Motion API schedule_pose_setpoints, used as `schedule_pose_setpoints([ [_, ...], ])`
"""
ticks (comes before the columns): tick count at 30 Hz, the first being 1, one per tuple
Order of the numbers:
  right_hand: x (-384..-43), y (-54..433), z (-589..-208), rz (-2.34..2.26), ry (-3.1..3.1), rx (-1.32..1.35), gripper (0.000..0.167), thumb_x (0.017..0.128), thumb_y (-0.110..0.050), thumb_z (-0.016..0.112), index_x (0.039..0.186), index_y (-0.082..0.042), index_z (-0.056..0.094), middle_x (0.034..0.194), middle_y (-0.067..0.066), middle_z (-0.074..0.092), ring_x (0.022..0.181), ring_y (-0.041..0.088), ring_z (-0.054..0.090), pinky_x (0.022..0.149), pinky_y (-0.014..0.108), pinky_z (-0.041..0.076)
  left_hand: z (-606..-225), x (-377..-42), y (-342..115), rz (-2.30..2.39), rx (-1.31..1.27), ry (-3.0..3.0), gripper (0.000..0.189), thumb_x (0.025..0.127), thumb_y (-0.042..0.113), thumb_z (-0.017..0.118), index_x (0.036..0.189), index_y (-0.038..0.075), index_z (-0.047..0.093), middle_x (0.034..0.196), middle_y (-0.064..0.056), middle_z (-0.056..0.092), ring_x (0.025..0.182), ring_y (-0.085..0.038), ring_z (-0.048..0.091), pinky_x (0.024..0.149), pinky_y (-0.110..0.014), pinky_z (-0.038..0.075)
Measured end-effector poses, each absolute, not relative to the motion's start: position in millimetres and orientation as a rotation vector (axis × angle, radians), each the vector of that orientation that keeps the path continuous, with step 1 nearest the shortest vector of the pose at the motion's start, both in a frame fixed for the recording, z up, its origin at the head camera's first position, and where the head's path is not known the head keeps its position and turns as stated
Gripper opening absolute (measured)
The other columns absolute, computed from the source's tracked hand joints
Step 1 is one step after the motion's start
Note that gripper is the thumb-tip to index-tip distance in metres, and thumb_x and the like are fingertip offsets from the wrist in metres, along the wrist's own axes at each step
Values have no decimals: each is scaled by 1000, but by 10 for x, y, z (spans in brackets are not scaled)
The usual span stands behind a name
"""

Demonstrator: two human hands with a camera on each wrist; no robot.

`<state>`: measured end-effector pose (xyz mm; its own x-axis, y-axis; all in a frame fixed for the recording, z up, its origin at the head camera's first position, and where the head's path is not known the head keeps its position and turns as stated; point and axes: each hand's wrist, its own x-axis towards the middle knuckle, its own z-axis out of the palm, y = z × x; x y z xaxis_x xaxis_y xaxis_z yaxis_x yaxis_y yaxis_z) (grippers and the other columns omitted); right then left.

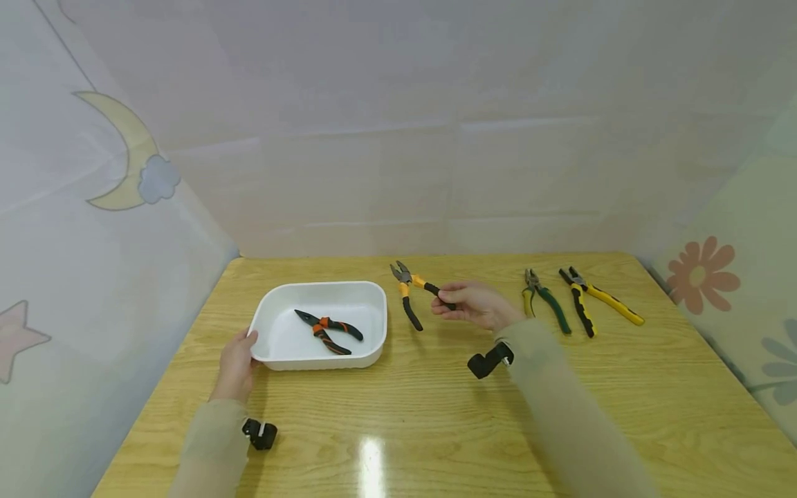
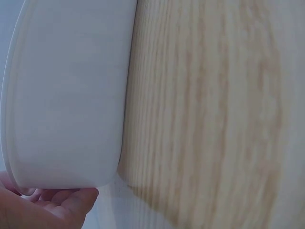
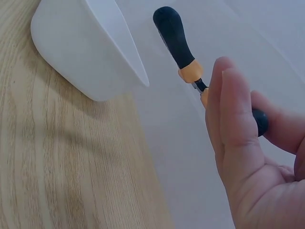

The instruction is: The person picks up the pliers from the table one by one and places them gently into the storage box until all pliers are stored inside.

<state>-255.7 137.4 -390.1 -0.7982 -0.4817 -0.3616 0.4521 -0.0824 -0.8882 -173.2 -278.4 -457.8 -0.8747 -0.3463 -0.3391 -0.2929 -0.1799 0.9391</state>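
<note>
A white plastic tray (image 1: 376, 346) sits on the table at the left. My left hand (image 1: 236, 363) grips its left end, thumb over the rim; the left wrist view has the fingers (image 2: 71, 205) against the outer wall. In the tray lies a pair of long-nose pliers (image 1: 320, 325) with black and orange handles. My right hand (image 1: 473, 304) pinches one handle of the orange-and-black combination pliers (image 1: 407, 297) between thumb and fingers, just right of the tray. Their handles are spread apart, the head pointing away. The right wrist view shows the other handle (image 3: 174, 38) sticking out past the fingers.
Green-and-yellow pliers (image 1: 548, 304) and yellow-and-black pliers (image 1: 588, 297) lie at the right of the wooden table (image 1: 423, 429). A light printed cloth (image 1: 398, 173) hangs behind the table's back edge and along both sides.
</note>
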Motion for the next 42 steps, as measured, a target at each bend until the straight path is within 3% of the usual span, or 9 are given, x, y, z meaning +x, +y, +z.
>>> schedule_pose_setpoints([
  [2,-2555,1327,-3888,-1929,1570,-38,31,102,3,43,131,11,35,88,10,67,78,15,68,72,23,57,-4486,-1716,-2733,-2242,804,-2037,55,106,22,34,152,-2,17,158,-21,18,141,-30,25,115,-37,26],
  [8,-2559,1179,-3863,-1898,1589,-57,15,102,2,44,116,7,44,86,11,68,76,15,67,69,22,57,-4426,-1699,-2694,-2221,818,-2049,53,107,18,30,152,-4,14,157,-22,17,141,-31,23,116,-39,24],
  [21,-2592,1007,-3871,-1896,1567,-80,9,101,3,44,110,5,47,83,10,68,74,16,68,67,22,57,-4426,-1738,-2679,-2210,849,-2037,52,107,17,31,152,-4,16,157,-23,19,141,-31,24,116,-38,24],
  [31,-2606,876,-3863,-1856,1587,-71,11,100,3,46,111,5,48,85,11,67,75,17,68,67,22,57,-4423,-1720,-2692,-2206,842,-2057,52,106,16,30,151,-6,16,156,-25,19,141,-33,25,115,-39,25],
  [38,-2609,771,-3864,-1836,1581,-82,18,100,4,46,117,11,48,84,12,66,73,16,68,65,21,57,-4428,-1711,-2694,-2209,842,-2061,52,106,17,30,152,-5,15,157,-24,18,141,-32,23,116,-39,23],
  [42,-2601,704,-3872,-1822,1586,-93,15,100,3,46,112,10,51,84,12,65,73,17,68,65,22,57,-4433,-1716,-2692,-2205,837,-2064,52,107,18,30,152,-4,16,156,-24,19,141,-32,25,115,-39,25],
])
